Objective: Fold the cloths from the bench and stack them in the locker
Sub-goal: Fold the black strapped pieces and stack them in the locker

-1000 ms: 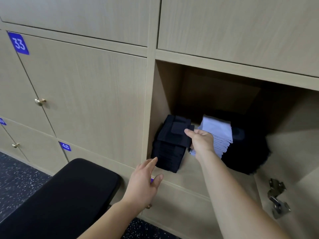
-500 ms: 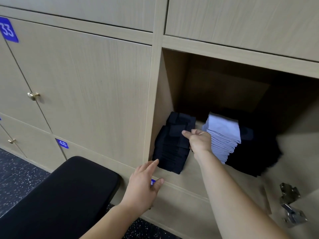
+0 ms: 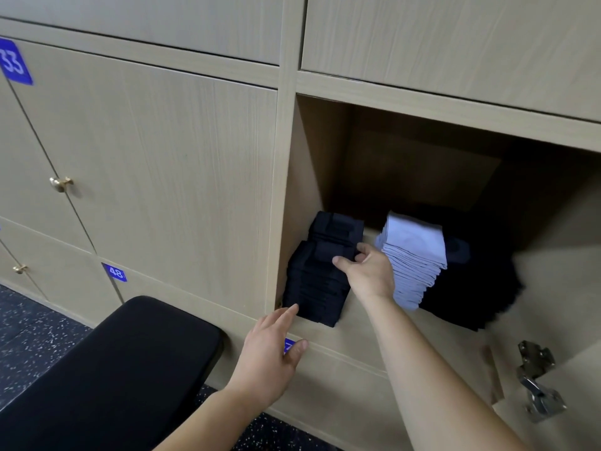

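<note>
My right hand [image 3: 367,271] is inside the open locker [image 3: 325,164], thumb and fingers pinched on a folded dark cloth [image 3: 335,250] that lies on top of the dark stack [image 3: 317,288]. That stack stands at the locker's left side, against the wall, near the front edge. Just right of my hand is a stack of pale blue cloths [image 3: 413,258], leaning a little, and behind and to the right of it a heap of black fabric [image 3: 471,294] — its shape is lost in the shade.

My left hand [image 3: 270,356] is loose and holds nothing; the fingers are spread, the forefinger tip close to the dark stack's bottom corner, the thumb over a blue tag [image 3: 287,346] on the door below.

Lower left is the black padded desk [image 3: 107,372], nothing on the part I can see. The locker door's metal hinge [image 3: 536,382] shows at the lower right. Closed doors to the left bear tags 33 [image 3: 13,61] and 48 [image 3: 115,272] — each with a brass knob [image 3: 60,183].
</note>
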The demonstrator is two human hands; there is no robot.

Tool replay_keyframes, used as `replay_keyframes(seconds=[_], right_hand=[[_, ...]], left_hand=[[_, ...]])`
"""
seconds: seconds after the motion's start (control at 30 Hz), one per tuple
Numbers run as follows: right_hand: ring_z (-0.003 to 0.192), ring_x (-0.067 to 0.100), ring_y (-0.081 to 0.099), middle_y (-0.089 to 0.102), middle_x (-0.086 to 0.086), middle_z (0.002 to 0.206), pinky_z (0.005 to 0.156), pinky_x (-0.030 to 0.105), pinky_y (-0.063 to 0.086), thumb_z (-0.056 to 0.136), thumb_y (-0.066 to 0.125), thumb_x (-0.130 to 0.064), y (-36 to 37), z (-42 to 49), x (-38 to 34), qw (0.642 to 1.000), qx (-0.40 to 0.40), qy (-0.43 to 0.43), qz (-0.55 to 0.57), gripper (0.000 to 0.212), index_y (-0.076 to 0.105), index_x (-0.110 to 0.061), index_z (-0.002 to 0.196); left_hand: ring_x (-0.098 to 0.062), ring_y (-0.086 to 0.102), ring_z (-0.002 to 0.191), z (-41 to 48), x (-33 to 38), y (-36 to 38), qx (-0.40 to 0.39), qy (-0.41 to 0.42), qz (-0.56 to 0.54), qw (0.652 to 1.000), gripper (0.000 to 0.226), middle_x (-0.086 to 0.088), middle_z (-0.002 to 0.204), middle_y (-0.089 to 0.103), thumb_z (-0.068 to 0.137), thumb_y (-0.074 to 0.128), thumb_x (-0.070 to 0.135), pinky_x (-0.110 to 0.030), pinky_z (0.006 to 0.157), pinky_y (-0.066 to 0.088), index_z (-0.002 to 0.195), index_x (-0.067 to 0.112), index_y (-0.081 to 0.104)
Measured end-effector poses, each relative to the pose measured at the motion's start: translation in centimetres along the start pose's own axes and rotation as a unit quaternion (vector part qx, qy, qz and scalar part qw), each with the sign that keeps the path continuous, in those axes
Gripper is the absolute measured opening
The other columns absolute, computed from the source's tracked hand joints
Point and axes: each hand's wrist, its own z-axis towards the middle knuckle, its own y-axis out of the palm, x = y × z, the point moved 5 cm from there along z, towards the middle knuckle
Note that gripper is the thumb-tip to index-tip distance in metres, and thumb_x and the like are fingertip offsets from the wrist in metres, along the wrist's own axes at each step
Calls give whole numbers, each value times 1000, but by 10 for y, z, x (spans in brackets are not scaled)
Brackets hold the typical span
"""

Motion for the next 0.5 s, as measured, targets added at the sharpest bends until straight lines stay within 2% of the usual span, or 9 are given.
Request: replay_keyframes(seconds=[0.1, 0.23, 0.4, 0.5], right_hand=[[109, 17, 57, 57, -1, 123, 79, 32, 45, 77, 75, -37, -8, -10, 5, 999, 14, -32, -15, 57, 58, -26, 130], [126, 15, 42, 53, -6, 131, 93, 31, 39, 88, 64, -37, -17, -27, 7, 987, 9, -123, -101, 49, 54, -28, 135], [132, 13, 38, 43, -8, 144, 109, 33, 33, 97, 51, -39, -13, -40, 5, 955, -49, -222, -189, 49, 43, -28, 144], [135, 11, 33, 38, -10, 148, 109, 29, 30, 98, 48, -42, -12, -39, 2, 944, -69, -243, -211, 50, 39, -31, 146]], left_hand=[[-4, 26, 141, -1, 4, 6, -6, -2, -12, 1000, 61, 14, 153, 31, 99, 52, 35, -12, 108, 17, 153, 28, 24], [-5, 26, 142, -2, 10, 18, -15, -2, -21, 1000, 63, 13, 155, 27, 99, 52, 33, -4, 101, 12, 154, 26, 22], [-7, 20, 146, -3, 14, 35, -19, -2, -10, 1000, 64, 9, 159, 20, 99, 51, 34, -17, 117, 15, 155, 22, 20], [-8, 15, 147, 3, 15, 44, -14, -7, 10, 1000, 64, 8, 160, 16, 100, 48, 36, -19, 117, 13, 155, 22, 17]])
